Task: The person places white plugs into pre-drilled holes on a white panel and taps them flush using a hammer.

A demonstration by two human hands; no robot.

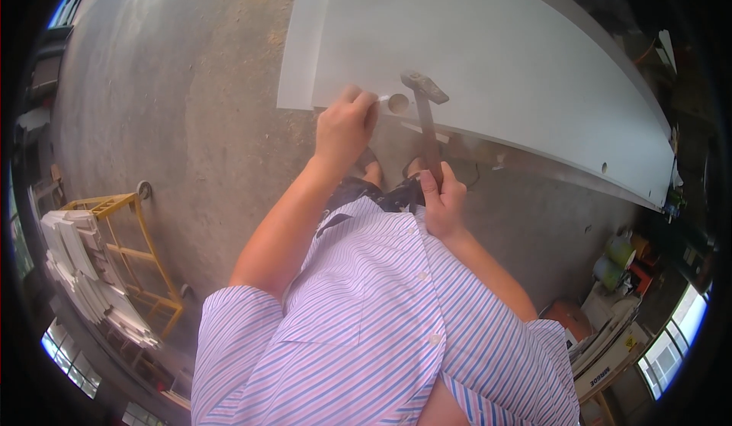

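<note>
My right hand (444, 203) is closed around the wooden handle of a hammer (427, 125). The hammer stands head up, its metal head over the near edge of a large white panel (488, 60). To its left, my left hand (347, 125) is closed, with its fingertips pinched together at the panel's edge. A small pale bit shows at those fingertips, too small to name. Just right of them is a round hole (398, 104) in the panel, between my fingers and the hammer head. A second round hole (605, 168) lies farther right along the same edge.
At lower left stands a yellow wheeled cart (145, 251) beside stacked pale boards (88, 273). Green and orange items (621, 254) and piled boards (610, 342) are at the lower right. Sawdust marks the concrete floor (191, 83) left of the panel. My feet are under its near edge.
</note>
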